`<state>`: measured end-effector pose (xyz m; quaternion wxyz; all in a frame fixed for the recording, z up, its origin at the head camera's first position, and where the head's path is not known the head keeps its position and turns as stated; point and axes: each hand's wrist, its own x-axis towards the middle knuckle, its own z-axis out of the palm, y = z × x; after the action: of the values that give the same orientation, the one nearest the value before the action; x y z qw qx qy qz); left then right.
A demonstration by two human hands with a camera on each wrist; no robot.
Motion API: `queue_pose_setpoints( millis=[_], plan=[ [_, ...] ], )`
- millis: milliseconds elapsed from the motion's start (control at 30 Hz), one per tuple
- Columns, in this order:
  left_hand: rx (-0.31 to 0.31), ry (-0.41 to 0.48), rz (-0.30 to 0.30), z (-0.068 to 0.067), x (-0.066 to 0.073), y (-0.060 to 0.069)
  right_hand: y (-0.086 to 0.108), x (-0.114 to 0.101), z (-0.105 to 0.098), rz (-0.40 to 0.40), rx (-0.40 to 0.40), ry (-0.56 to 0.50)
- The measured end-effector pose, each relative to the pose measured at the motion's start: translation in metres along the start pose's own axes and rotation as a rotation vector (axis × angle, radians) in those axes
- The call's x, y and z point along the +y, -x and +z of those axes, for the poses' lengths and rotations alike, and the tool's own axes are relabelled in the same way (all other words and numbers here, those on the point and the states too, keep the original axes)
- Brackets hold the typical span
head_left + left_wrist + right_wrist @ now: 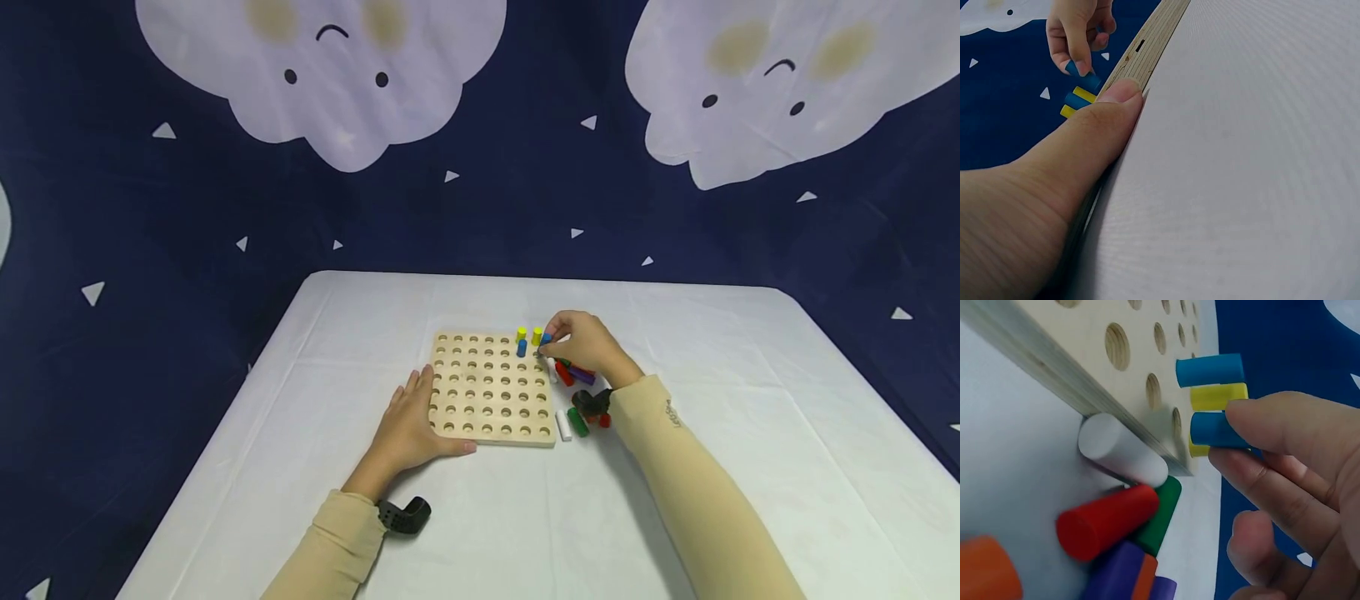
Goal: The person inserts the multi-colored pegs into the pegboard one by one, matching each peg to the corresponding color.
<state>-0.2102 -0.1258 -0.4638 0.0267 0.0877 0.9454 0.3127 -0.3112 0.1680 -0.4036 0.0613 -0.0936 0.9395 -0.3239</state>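
Observation:
A square wooden pegboard (480, 404) with rows of round holes lies on the table. My left hand (408, 425) rests at its near left corner, fingers along the left side and thumb against the front edge. My right hand (588, 342) pinches a blue peg (1213, 429) between thumb and fingers over the far right corner. In the right wrist view, the peg's lower end is apart from a hole beneath it. Two yellow pegs (521, 333) stand in the far row, with another blue peg (522, 348) in front of the left one.
Loose pegs lie right of the board: a white peg (1119, 447) against its side, a red peg (1107, 522), a green peg (1163, 515), purple and orange ones. Nearer the front are another white peg (563, 425) and green peg (577, 422). A white cloth (360, 325) covers the table.

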Motion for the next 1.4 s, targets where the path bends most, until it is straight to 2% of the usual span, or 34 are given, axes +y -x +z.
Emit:
queue_pose_setpoints(
  millis=[267,533,867,1100,1233,1400],
  plan=[
    [0.003,0.006,0.009,0.001,0.002,-0.001,-0.005,-0.002,0.005,0.026,-0.003,0.034],
    [-0.020,-0.012,0.002,0.001,0.002,-0.003,-0.003,-0.005,0.005,0.061,-0.013,0.066],
    [-0.014,-0.009,0.002,0.002,0.002,-0.002,-0.003,-0.003,0.011,0.062,-0.021,0.116],
    [-0.009,-0.001,-0.003,0.001,0.001,-0.002,0.002,0.001,-0.001,0.045,-0.005,0.115],
    [-0.004,0.001,-0.007,0.000,0.001,-0.001,0.003,0.009,-0.008,0.061,0.007,0.146],
    [-0.004,0.003,-0.004,0.000,0.001,0.001,0.000,0.017,-0.008,0.083,-0.040,0.204]
  ],
)
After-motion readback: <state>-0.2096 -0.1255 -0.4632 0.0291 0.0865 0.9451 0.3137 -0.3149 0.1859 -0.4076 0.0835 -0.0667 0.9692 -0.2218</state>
